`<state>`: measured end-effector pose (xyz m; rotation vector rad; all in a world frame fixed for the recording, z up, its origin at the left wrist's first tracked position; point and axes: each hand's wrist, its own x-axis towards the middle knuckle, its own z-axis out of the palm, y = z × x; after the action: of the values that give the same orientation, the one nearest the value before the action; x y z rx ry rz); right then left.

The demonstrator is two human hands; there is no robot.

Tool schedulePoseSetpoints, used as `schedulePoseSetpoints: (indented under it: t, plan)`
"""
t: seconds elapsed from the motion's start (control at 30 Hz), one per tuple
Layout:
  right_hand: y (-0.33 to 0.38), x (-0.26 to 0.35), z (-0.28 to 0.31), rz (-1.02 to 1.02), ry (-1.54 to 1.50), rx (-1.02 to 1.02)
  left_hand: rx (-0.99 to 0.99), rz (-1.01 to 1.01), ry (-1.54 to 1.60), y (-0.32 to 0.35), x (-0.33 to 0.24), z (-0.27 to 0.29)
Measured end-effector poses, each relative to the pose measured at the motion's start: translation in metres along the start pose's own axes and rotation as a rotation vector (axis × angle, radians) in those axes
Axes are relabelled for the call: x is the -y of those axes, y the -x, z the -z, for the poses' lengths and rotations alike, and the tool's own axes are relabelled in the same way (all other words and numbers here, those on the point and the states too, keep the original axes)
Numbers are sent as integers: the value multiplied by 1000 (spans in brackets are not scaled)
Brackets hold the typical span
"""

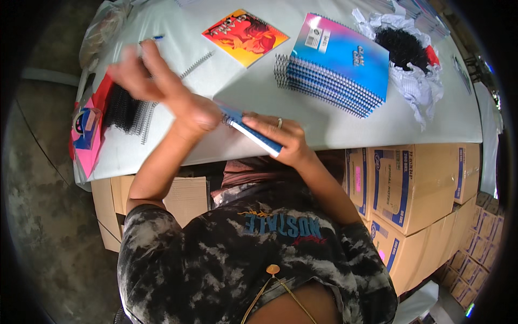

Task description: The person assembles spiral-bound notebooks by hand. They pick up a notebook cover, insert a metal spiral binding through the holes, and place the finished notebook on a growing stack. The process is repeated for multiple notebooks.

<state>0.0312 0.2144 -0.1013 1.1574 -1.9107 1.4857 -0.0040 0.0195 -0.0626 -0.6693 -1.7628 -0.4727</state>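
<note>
A spiral notebook (258, 140) is tilted nearly edge-on above the table's near edge, with its white page edge and blue cover showing. My right hand (283, 135), a ring on one finger, grips it from the right. The heel of my left hand (162, 81) meets the notebook's coil end, and its fingers are stretched out, apart and blurred by motion. Beyond my left wrist, a loose wire coil (197, 63) lies on the table. Next to my left forearm is a bundle of black spiral coils (123, 110).
A tall stack of blue-and-pink spiral notebooks (345, 59) stands right of centre. An orange-red notebook (245, 38) lies farther back. Black coils (402, 47) rest in crumpled white paper (413, 89). A tape roll (81, 121) sits at the left edge. Cardboard boxes (415, 186) stand below right.
</note>
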Motion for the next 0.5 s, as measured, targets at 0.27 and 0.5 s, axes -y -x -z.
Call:
schedulePoseSetpoints:
  t: [0.27,0.5]
  plan:
    - [8,4,-9,-153,-30,-50,142,-113,-42,41,1,12]
    - [1,-7,0,-156,-126,-110,347,-549,193,46,-47,-1]
